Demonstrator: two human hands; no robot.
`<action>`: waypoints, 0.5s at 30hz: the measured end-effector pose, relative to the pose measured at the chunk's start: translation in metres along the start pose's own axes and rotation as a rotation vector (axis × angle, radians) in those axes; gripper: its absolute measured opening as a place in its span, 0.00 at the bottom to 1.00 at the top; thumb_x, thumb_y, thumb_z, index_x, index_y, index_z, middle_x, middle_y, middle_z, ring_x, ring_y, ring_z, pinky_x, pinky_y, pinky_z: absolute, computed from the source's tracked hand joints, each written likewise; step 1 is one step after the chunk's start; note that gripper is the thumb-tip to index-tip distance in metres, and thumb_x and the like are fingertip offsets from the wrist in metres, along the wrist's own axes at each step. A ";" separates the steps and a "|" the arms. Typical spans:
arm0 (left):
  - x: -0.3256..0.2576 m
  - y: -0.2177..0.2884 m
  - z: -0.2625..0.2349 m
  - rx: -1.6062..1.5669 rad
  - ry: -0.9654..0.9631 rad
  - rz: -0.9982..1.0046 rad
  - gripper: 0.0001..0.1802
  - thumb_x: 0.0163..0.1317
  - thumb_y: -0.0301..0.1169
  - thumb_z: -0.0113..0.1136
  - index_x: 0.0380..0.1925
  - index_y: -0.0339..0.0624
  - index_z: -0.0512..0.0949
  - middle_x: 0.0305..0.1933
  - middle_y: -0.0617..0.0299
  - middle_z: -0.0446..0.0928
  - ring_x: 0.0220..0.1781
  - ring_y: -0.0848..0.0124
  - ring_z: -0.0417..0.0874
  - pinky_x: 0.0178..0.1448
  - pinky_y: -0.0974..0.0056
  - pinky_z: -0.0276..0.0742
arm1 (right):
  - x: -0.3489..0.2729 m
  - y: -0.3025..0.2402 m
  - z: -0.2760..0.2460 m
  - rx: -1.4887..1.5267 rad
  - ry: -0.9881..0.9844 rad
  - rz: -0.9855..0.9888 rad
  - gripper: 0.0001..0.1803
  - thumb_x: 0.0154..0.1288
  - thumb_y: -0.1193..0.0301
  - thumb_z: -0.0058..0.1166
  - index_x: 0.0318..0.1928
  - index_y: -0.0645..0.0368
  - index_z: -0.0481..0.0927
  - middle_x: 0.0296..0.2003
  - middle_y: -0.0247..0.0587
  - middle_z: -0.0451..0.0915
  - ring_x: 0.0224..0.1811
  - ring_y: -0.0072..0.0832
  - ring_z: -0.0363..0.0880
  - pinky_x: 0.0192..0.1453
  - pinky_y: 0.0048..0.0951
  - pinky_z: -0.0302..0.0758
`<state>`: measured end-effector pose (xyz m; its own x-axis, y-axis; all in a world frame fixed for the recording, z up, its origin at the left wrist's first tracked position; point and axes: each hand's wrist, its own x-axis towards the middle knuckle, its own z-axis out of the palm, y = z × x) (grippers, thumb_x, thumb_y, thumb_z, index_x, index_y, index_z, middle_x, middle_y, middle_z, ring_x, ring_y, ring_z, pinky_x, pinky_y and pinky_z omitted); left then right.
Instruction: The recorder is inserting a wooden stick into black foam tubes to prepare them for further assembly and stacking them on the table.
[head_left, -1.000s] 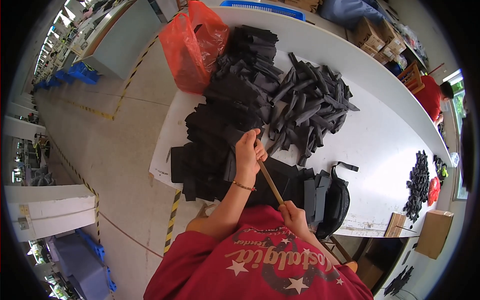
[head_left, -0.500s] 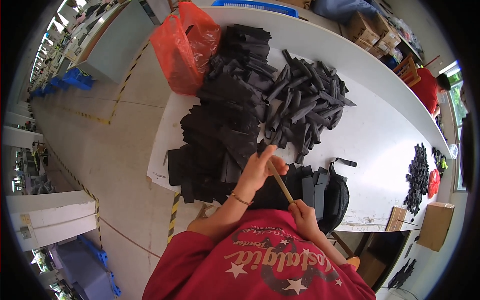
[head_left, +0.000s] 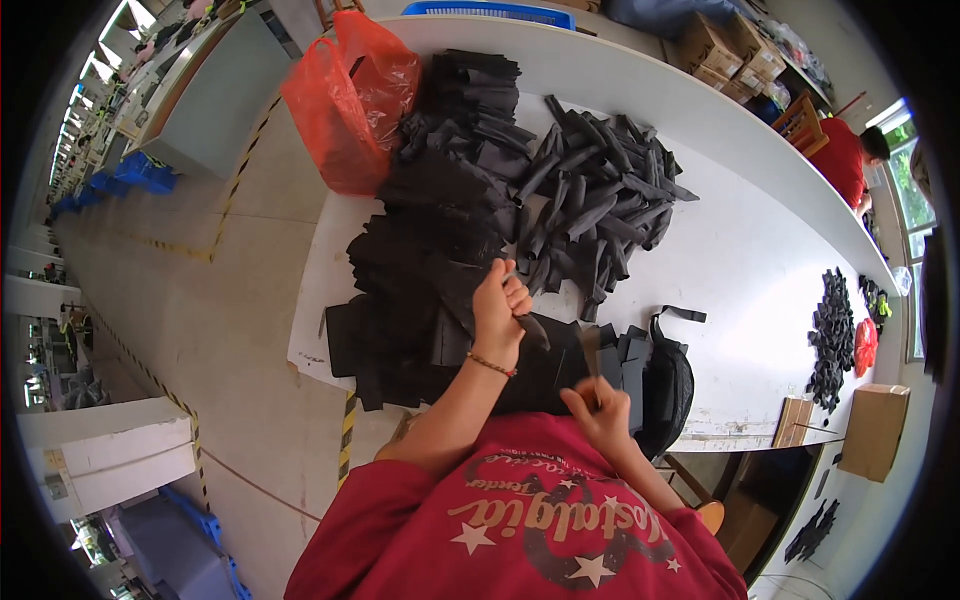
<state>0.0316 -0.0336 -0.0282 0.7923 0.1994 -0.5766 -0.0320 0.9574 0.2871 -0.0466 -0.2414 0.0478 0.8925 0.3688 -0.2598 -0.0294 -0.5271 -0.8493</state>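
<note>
From where I stood, left hand [head_left: 503, 305] had fingers clenched round a black tube [head_left: 537, 332], above flat pieces [head_left: 420, 235] on the surface [head_left: 730, 300]. Right hand [head_left: 602, 405] had fingers gripping a blurred stick [head_left: 592, 352], apart from it. Held tube looked about done; heaped tubes [head_left: 600, 200] beyond looked finished, flat pieces probably left.

Stick [head_left: 592, 354] (now blurred) outside left grip [head_left: 501, 304]
</note>
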 end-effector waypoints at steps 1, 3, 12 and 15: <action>-0.001 -0.009 -0.001 0.017 0.025 -0.009 0.11 0.70 0.40 0.52 0.36 0.45 0.72 0.17 0.73 0.56 0.14 0.82 0.56 0.17 0.74 0.52 | 0.017 -0.013 0.010 0.110 0.096 -0.079 0.10 0.60 0.71 0.64 0.36 0.63 0.77 0.16 0.35 0.69 0.19 0.18 0.65 0.26 0.23 0.65; -0.006 -0.024 0.006 0.034 0.073 -0.060 0.11 0.70 0.40 0.52 0.36 0.45 0.72 0.17 0.73 0.57 0.14 0.82 0.56 0.17 0.73 0.52 | 0.052 -0.021 0.024 0.200 0.251 -0.264 0.10 0.59 0.73 0.64 0.39 0.62 0.77 0.20 0.37 0.70 0.19 0.17 0.64 0.25 0.22 0.64; -0.028 0.045 0.023 0.451 -0.107 0.469 0.18 0.71 0.44 0.51 0.39 0.38 0.76 0.20 0.70 0.66 0.19 0.80 0.67 0.26 0.74 0.64 | 0.066 -0.050 -0.017 0.565 -0.039 0.071 0.04 0.61 0.74 0.62 0.35 0.61 0.81 0.22 0.21 0.71 0.23 0.09 0.63 0.26 0.15 0.58; -0.044 0.036 0.038 1.291 -0.682 1.172 0.18 0.71 0.41 0.51 0.40 0.35 0.76 0.26 0.65 0.75 0.28 0.76 0.78 0.35 0.73 0.72 | 0.083 -0.037 -0.012 0.593 0.009 -0.010 0.07 0.61 0.72 0.64 0.37 0.62 0.81 0.21 0.22 0.71 0.20 0.09 0.63 0.24 0.15 0.57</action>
<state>0.0193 -0.0156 0.0367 0.7976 0.1347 0.5880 -0.5066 -0.3794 0.7742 0.0339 -0.2009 0.0635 0.8976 0.3639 -0.2488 -0.2653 -0.0047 -0.9641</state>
